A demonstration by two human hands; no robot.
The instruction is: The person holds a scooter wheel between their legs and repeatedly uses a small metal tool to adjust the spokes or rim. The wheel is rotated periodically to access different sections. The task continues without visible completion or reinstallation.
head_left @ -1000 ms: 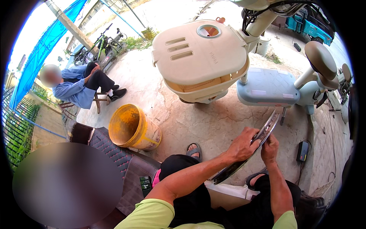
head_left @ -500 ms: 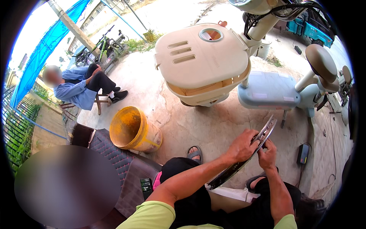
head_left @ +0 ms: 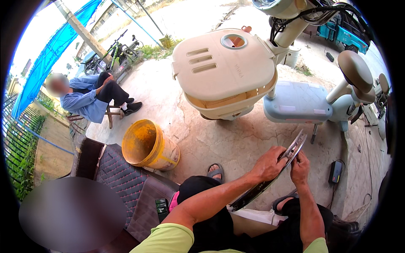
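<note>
A narrow metal wheel rim (head_left: 252,195), dark with a bright silver edge, is tilted above my lap and seen almost edge-on. Its upper end points away to the right, while the lower end reaches down over my thighs. My left hand (head_left: 268,163) is closed around its near side, thumb and fingers at the edge. On the opposite side, my right hand (head_left: 300,169) has its fingers bent and pinched against the rim's edge. Its fingertips are partly hidden by the rim, so anything small between them cannot be made out.
A yellow bucket (head_left: 168,154) stands ahead on the left, beside a quilted dark seat (head_left: 122,168) with a phone (head_left: 161,207). Beyond are a light scooter with a cream basket (head_left: 228,63) and a seated person (head_left: 86,99). A black charger (head_left: 335,170) lies at right.
My right hand has shifted slightly right along the rim's edge. The left hand keeps its grip, and the rim stays at nearly the same tilt.
</note>
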